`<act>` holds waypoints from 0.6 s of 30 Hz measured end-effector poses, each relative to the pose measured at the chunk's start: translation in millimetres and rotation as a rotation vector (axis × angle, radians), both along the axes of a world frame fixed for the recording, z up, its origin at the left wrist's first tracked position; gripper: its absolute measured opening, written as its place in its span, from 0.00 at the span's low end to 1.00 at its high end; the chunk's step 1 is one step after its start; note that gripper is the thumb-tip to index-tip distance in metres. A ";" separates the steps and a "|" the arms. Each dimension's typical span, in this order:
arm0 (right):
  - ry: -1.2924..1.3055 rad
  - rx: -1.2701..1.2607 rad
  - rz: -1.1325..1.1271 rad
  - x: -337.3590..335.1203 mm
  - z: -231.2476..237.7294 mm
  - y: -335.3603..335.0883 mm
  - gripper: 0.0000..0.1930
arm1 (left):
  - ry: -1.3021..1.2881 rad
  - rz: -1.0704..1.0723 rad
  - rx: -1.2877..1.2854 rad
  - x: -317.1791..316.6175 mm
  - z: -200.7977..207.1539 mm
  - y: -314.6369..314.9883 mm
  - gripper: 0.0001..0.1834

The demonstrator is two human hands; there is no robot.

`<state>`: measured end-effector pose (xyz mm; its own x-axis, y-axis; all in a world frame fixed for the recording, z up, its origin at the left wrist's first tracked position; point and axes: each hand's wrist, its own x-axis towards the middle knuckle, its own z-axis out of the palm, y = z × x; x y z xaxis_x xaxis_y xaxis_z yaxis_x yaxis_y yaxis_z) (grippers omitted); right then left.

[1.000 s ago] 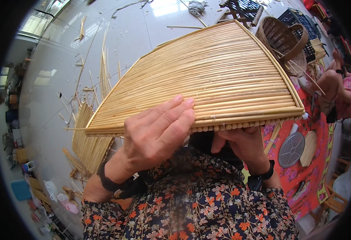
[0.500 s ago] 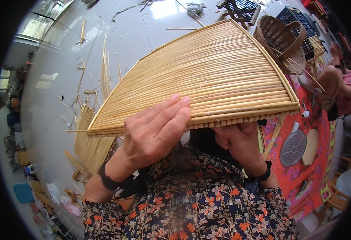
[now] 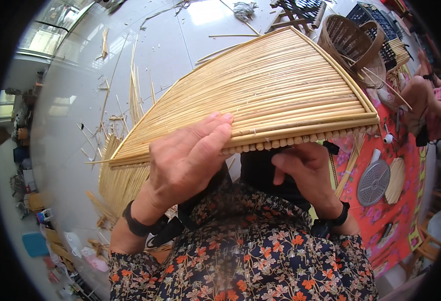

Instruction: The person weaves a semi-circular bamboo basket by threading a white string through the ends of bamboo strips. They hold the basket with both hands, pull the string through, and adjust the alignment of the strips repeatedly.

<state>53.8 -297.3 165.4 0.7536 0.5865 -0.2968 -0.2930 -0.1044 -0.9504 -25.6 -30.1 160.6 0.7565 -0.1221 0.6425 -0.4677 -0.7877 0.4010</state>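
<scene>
A wide, slightly arched panel of straw-coloured reed stalks (image 3: pixel 265 80), laid side by side with rods along its edges, is held tilted before me. My left hand (image 3: pixel 187 153) grips its near edge, fingers lying over the top face and the thumb out of sight. Cut stalk ends line that edge in a row. Just below the edge, toward the right corner, is my right hand (image 3: pixel 308 173), its fingers bent inward. The panel covers part of those fingers, and whatever they may pinch is too small to make out.
Another reed panel (image 3: pixel 122 175) and loose stalks (image 3: pixel 135 95) lie on the pale tiled floor to the left. A woven basket (image 3: pixel 345 42) stands far right, near a seated person (image 3: pixel 426 103). A grey perforated disc (image 3: pixel 371 183) rests on a red floral mat (image 3: pixel 358 228).
My right hand has dropped a little away from the panel's near edge, showing more of its fingers. My left hand has shifted slightly left along the panel, which has turned slightly.
</scene>
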 end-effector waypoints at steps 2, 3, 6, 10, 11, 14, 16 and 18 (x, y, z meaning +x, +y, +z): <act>-0.229 -0.054 -0.147 -4.4 -3.9 -4.6 0.11 | 0.007 -0.011 -0.017 1.0 1.7 0.5 0.22; -0.344 -0.081 -0.220 -5.2 -6.0 -6.7 0.11 | 0.009 -0.016 -0.026 1.6 2.5 -0.2 0.23; -0.328 0.009 -0.252 -5.8 -3.6 -21.8 0.12 | 0.013 -0.018 -0.008 1.8 4.1 -2.8 0.24; 0.066 0.155 -0.084 -6.3 27.3 -10.0 0.13 | 0.024 -0.008 -0.025 1.9 2.8 -4.9 0.23; 0.136 0.174 -0.102 -8.6 25.8 -2.3 0.13 | 0.019 -0.011 -0.028 2.8 2.5 -4.7 0.23; 0.310 0.227 -0.141 -10.8 26.9 22.9 0.13 | 0.017 -0.008 -0.019 1.9 1.3 -6.3 0.22; 0.257 0.212 -0.085 -7.7 20.3 23.7 0.12 | 0.008 -0.002 -0.006 0.4 1.8 -7.7 0.21; 0.248 0.252 -0.061 -7.6 9.7 25.5 0.11 | -0.004 0.000 0.005 -0.1 1.6 -8.3 0.21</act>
<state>46.2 -271.7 175.0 0.7126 0.6205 -0.3274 -0.5168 0.1487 -0.8431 -25.8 -38.4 162.2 0.7541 -0.1253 0.6447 -0.4689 -0.7901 0.3949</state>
